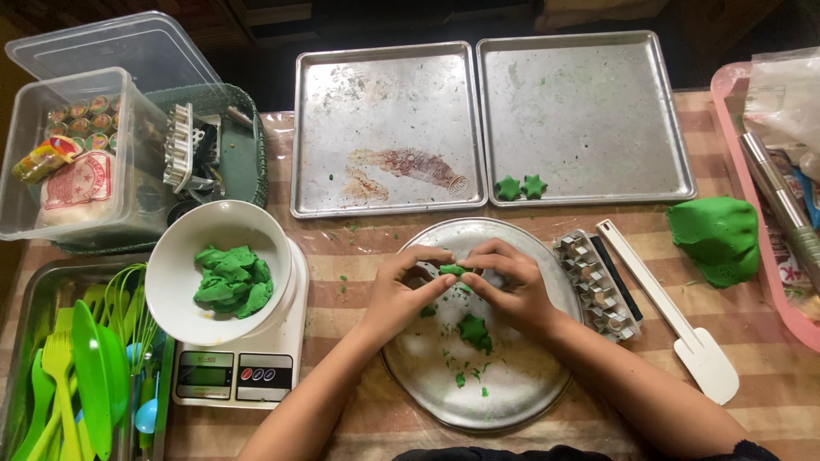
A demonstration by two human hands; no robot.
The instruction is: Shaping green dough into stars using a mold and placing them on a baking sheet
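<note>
Left hand: the left hand (400,294) hovers over the upper left part of the round metal plate (521,388), thumb and fingers curled in and pinched on the left end of a small green dough piece (453,270).
Right hand: the right hand (511,286) meets it from the other side, fingertips closed on the right end of the same piece, so the two hands nearly touch.
Dough piece: it sits between the fingertips of both hands, lifted just above the plate, near its upper middle; its shape is too small to tell.
Plate: round, silver, dusted with green crumbs; a green dough star (474,331) lies on it just below the hands.
Cutter: a metal row of small cutters (596,284) lies touching the plate's right edge, beside the right wrist.
Spatula: a white spatula (675,314) lies slanted just right of the cutter.
Dough lump: a large green dough lump (716,239) rests on the table, well right of the hands.
Trays: two square baking trays (384,128) lie side by side above the plate; two green stars (521,187) sit at the lower left corner of the right one.
Bowl: a white bowl (175,294) of torn green dough stands on a kitchen scale (239,376), left of the plate.
Far left: green plastic forks and spoons (73,376) in a metal tray.
</note>
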